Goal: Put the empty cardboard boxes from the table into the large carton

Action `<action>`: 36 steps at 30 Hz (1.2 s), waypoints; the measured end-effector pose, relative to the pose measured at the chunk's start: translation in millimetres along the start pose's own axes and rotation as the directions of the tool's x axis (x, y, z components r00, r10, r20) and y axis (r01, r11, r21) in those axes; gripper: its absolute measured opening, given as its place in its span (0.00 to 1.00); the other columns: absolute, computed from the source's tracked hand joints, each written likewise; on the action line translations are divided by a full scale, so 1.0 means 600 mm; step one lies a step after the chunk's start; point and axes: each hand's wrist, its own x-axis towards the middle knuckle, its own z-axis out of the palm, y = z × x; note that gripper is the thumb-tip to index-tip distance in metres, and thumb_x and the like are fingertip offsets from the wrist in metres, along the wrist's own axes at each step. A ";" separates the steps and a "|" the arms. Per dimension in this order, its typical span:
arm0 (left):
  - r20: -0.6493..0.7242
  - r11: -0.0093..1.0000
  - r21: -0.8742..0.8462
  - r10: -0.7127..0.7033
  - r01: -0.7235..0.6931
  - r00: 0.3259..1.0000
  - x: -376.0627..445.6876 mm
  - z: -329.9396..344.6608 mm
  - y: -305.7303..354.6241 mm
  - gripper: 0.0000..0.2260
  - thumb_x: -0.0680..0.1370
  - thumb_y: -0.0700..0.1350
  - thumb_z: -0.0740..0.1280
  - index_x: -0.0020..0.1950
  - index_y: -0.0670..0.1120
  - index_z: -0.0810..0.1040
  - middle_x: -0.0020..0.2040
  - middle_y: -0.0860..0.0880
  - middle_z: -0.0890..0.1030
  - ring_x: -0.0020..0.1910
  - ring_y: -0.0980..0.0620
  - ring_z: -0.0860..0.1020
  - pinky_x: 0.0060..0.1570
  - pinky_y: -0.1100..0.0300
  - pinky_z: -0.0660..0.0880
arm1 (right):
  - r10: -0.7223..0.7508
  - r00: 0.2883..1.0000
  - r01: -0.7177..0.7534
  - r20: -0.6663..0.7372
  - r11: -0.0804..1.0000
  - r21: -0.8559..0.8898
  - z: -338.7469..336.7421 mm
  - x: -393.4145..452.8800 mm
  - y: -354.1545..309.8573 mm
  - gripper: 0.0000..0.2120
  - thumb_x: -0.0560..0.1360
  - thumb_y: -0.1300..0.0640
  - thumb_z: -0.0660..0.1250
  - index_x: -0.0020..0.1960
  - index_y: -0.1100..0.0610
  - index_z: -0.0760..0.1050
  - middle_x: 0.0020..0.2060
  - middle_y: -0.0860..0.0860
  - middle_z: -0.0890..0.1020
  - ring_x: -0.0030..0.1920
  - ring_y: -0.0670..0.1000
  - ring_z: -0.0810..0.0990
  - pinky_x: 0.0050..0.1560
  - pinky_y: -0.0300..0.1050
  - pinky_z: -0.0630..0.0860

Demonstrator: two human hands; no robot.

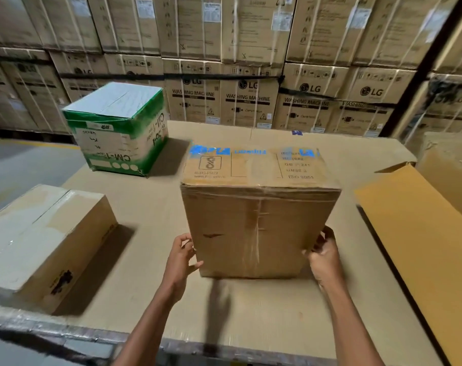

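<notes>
A tall brown cardboard box (256,220) with blue print on top stands at the middle of the cardboard-covered table (150,207). My left hand (181,257) grips its lower left corner and my right hand (321,253) grips its lower right corner. A green and white box (116,128) stands at the far left of the table. A plain brown box (42,241) lies at the near left. The large carton (420,220) is at the right, with an open flap leaning over the table's edge; its inside is hidden.
Stacked washing-machine cartons (248,101) form a wall behind the table. A grey floor (21,159) shows at the left. The table's taped front edge (66,331) runs just below my forearms.
</notes>
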 end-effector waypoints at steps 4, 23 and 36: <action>0.038 0.997 0.063 -0.044 0.041 0.998 -0.005 0.019 0.026 0.20 0.75 0.49 0.58 0.67 0.55 0.73 0.61 0.51 0.82 0.61 0.51 0.79 0.55 0.50 0.74 | 0.056 0.998 -0.055 0.005 0.998 -0.042 -0.004 -0.011 -0.006 0.29 0.74 0.75 0.67 0.70 0.55 0.68 0.61 0.57 0.81 0.60 0.55 0.81 0.54 0.40 0.78; -0.025 0.970 0.145 0.201 -0.195 0.979 -0.043 0.077 0.278 0.16 0.79 0.61 0.67 0.65 0.58 0.80 0.54 0.57 0.86 0.59 0.49 0.81 0.54 0.48 0.76 | -0.213 0.977 0.213 0.009 0.973 -0.090 -0.026 -0.020 -0.261 0.19 0.80 0.39 0.63 0.69 0.43 0.76 0.55 0.40 0.83 0.58 0.44 0.79 0.61 0.48 0.76; 0.097 0.937 -0.019 0.350 -0.350 0.932 -0.031 0.068 0.142 0.24 0.77 0.36 0.65 0.70 0.56 0.73 0.62 0.46 0.83 0.60 0.42 0.83 0.55 0.47 0.80 | -0.169 0.986 0.165 0.011 0.974 0.158 -0.064 -0.059 -0.144 0.38 0.76 0.69 0.71 0.79 0.47 0.63 0.73 0.51 0.73 0.68 0.42 0.76 0.62 0.37 0.77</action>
